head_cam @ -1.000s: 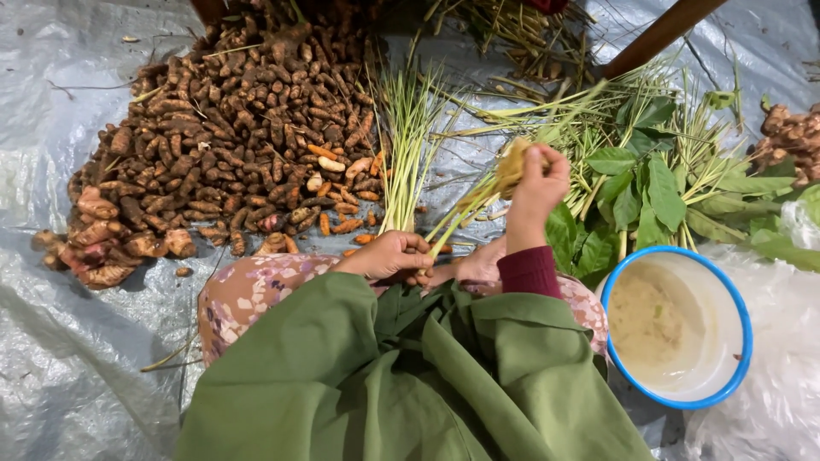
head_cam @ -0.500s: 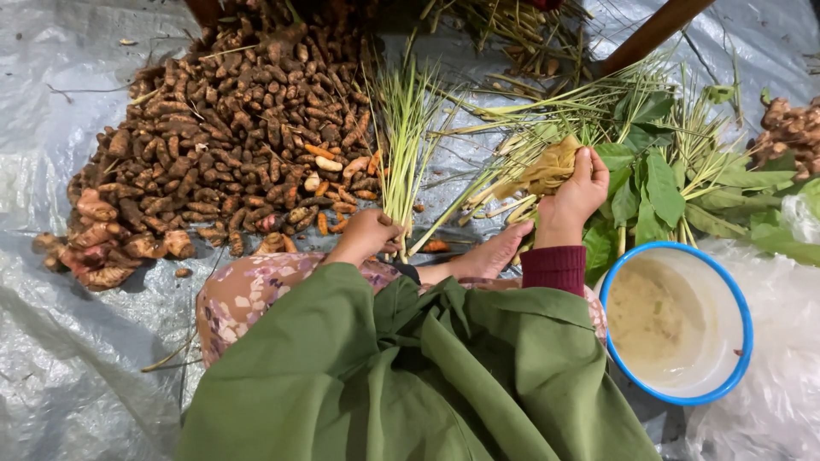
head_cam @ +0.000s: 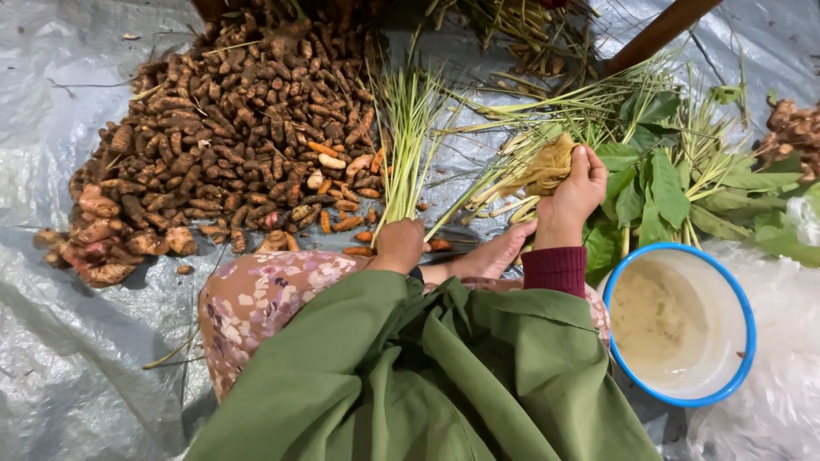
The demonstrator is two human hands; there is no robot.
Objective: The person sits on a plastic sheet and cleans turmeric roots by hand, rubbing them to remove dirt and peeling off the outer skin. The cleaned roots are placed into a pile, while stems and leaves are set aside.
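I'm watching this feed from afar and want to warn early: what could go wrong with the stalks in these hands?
1. The right hand grips only the yellowish bundle end; loose stalks might slip out onto the sheet.
2. The left hand pins the green stalks right beside the brown root pile, so roots may roll into them.
3. The blue-rimmed bowl sits by the right elbow and could get knocked.

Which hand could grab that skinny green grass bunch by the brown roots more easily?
Probably the left hand. It already rests at the lower end of the grass bunch, beside the root pile. The right hand is busy, its fingers closed on a yellowish clump farther away.
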